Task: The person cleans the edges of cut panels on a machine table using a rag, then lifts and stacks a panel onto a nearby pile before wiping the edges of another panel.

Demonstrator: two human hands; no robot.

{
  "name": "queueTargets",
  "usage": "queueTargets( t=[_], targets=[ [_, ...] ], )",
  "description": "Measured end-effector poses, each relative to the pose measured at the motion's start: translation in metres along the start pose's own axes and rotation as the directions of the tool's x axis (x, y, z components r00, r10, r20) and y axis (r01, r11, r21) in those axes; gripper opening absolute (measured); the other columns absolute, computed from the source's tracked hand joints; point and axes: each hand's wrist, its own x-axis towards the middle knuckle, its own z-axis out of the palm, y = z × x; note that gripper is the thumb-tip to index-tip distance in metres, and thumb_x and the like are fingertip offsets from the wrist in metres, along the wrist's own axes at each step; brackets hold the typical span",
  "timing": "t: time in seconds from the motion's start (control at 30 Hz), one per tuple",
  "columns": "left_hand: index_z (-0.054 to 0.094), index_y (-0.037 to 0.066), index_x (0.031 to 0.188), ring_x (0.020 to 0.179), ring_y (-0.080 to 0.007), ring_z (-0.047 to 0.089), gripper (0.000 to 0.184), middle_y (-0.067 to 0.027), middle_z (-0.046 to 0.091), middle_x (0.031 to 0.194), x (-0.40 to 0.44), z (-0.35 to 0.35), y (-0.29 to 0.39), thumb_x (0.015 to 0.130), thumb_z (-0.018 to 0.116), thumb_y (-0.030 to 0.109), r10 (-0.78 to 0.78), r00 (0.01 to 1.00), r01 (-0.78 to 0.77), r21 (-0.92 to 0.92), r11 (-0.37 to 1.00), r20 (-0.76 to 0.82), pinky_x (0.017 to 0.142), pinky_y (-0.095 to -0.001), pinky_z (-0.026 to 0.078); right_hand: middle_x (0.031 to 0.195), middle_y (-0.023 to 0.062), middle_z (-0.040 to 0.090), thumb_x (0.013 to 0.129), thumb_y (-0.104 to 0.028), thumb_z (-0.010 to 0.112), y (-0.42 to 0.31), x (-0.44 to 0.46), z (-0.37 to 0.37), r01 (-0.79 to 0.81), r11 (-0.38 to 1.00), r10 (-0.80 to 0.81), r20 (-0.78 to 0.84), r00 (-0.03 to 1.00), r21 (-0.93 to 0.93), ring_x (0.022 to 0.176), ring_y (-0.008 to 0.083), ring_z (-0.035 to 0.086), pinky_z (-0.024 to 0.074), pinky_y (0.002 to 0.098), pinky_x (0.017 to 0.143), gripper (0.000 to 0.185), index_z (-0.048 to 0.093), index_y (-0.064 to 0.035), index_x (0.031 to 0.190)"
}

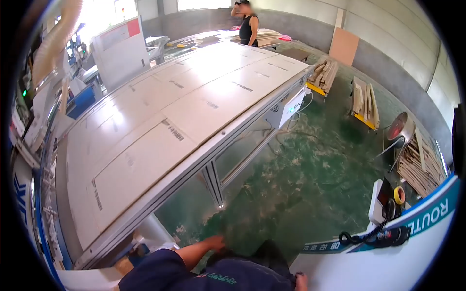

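My left hand (214,242) hangs low in front of my body, blurred against the dark trousers; its fingers are not distinct. Nothing clear shows in it. My right hand (301,281) is at the lower edge, beside the white machine housing (349,269); only part of it is in view and its fingers cannot be made out. Ahead and to the left lies a large pale panel (145,131) with printed marks and cut lines, on a metal-framed table (213,155). Both hands are apart from the panel.
A handheld controller (393,236) with a coiled cord and a yellow tape roll (399,195) are on the machine at right. Beyond are a drum fan (401,128), carts of wood strips (365,102) and a wood pile (420,162). Another person (248,29) stands behind the table.
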Motion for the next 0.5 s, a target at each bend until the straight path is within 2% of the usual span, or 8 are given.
queueTargets(
  t=[0.03,0.13,0.2,0.27,0.3,0.37,0.43,0.5],
  targets=[
    [0.067,0.005,0.109,0.106,-0.04,0.063,0.042,-0.022,0.066,0.114,0.013,-0.012,-0.003,0.09,0.055,0.041,0.05,0.997,-0.046,0.06,0.997,-0.062,0.087,-0.0497,0.051,0.094,0.0125,0.067,0.081,-0.012,0.061,-0.012,0.014,0.01,-0.006,1.0,0.006,0.009,1.0,0.0,0.083,0.0276,0.066,0.0544,0.0451,0.07,0.029,0.066,-0.0019,0.107],
    [0.065,-0.002,0.105,0.095,-0.0423,0.064,0.051,-0.0251,0.068,0.099,0.048,-0.067,0.008,0.093,0.052,0.046,-0.061,0.993,0.055,0.058,0.997,0.098,0.086,-0.0504,0.049,0.094,0.0126,0.067,0.081,-0.011,0.061,-0.054,0.069,0.041,-0.026,0.999,0.028,0.062,0.998,-0.039,0.082,0.0277,0.066,0.0546,0.0449,0.069,0.028,0.065,-0.0017,0.107],
    [0.067,-0.001,0.099,0.093,-0.0418,0.064,0.05,-0.0242,0.069,0.097,0.047,-0.096,0.041,0.094,0.051,0.046,0.093,0.982,-0.111,-0.105,0.988,-0.165,0.084,-0.0501,0.049,0.094,0.0126,0.066,0.081,-0.011,0.06,-0.086,0.116,0.056,-0.035,0.995,0.044,0.106,0.993,-0.093,0.082,0.0277,0.066,0.0547,0.0448,0.069,0.028,0.065,-0.0015,0.107],
    [0.068,0.0,0.098,0.094,-0.0414,0.064,0.049,-0.0237,0.069,0.098,0.064,-0.112,0.059,0.095,0.05,0.046,0.021,0.989,-0.05,-0.188,0.981,-0.149,0.083,-0.0496,0.049,0.093,0.0126,0.066,0.081,-0.01,0.06,-0.121,0.167,0.064,-0.022,0.986,0.047,0.145,0.988,-0.165,0.082,0.0277,0.066,0.0548,0.0447,0.068,0.028,0.065,-0.0014,0.107],
    [0.069,0.001,0.1,0.095,-0.0414,0.063,0.049,-0.0236,0.069,0.099,0.081,-0.119,0.057,0.095,0.05,0.046,-0.104,0.995,0.102,-0.183,0.978,-0.002,0.083,-0.0494,0.049,0.093,0.0127,0.066,0.081,-0.01,0.059,-0.143,0.196,0.064,-0.005,0.98,0.037,0.16,0.986,-0.2,0.082,0.0277,0.066,0.0548,0.0446,0.068,0.028,0.064,-0.0013,0.107],
    [0.069,0.002,0.103,0.095,-0.0412,0.063,0.048,-0.0234,0.069,0.102,0.114,-0.136,0.056,0.095,0.05,0.046,-0.183,0.982,0.189,-0.2,0.961,0.048,0.083,-0.0487,0.049,0.093,0.0127,0.065,0.081,-0.009,0.059,-0.196,0.26,0.066,0.055,0.966,-0.006,0.193,0.981,-0.252,0.081,0.0278,0.066,0.0549,0.0445,0.068,0.028,0.064,-0.0011,0.107],
    [0.069,0.003,0.104,0.093,-0.0404,0.064,0.046,-0.0229,0.069,0.102,0.148,-0.139,0.068,0.095,0.051,0.045,-0.119,0.989,0.094,-0.244,0.965,-0.088,0.081,-0.0479,0.05,0.093,0.0128,0.065,0.081,-0.009,0.058,-0.24,0.34,0.064,0.166,0.941,-0.104,0.214,0.971,-0.295,0.081,0.0278,0.066,0.055,0.0443,0.067,0.028,0.064,-0.001,0.107],
    [0.07,0.004,0.103,0.092,-0.0384,0.065,0.044,-0.0223,0.069,0.101,0.194,-0.158,0.078,0.094,0.053,0.044,-0.094,0.982,0.061,-0.199,0.978,-0.161,0.079,-0.0472,0.05,0.093,0.0128,0.064,0.081,-0.008,0.058,-0.293,0.424,0.073,0.289,0.913,-0.225,0.234,0.946,-0.289,0.081,0.0279,0.066,0.0551,0.0442,0.067,0.028,0.063,-0.0008,0.107]
  ],
)
